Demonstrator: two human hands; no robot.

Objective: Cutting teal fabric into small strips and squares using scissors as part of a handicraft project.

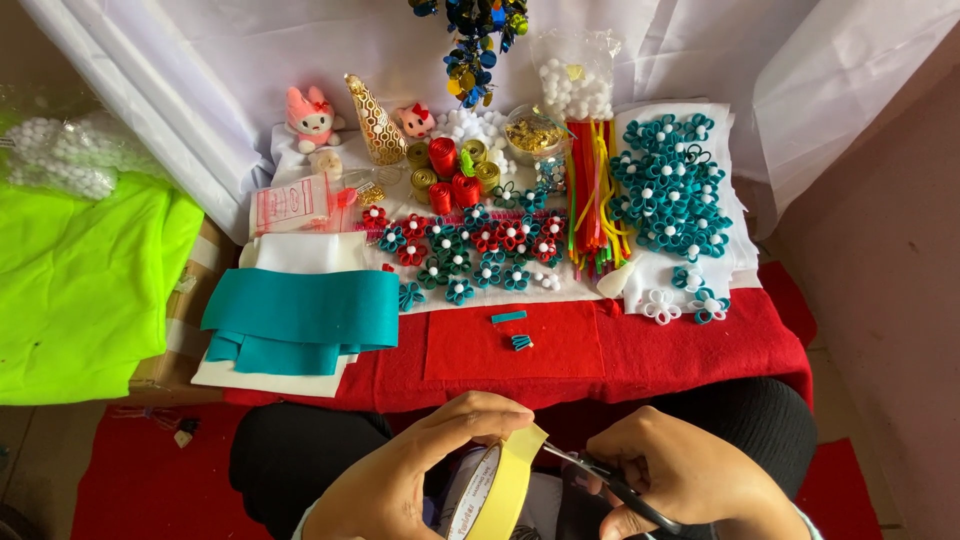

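My left hand [420,470] grips a roll of pale yellow tape [492,488] low in the view, thumb and fingers pinching the pulled-out free end. My right hand [690,478] holds black-handled scissors [610,487] whose blades point left and meet the tape end. Both hands hover over my lap in black clothing. On the red felt [520,350] ahead lie a small teal strip [508,317] and a little folded teal piece [521,342].
Folded teal felt [300,320] lies on white sheets at left. Red and teal felt flowers [470,250] fill the middle, a pile of teal flowers [670,190] the right, with coloured pipe cleaners [590,200], ribbon rolls [450,170], plush toys and a neon green cloth [80,290].
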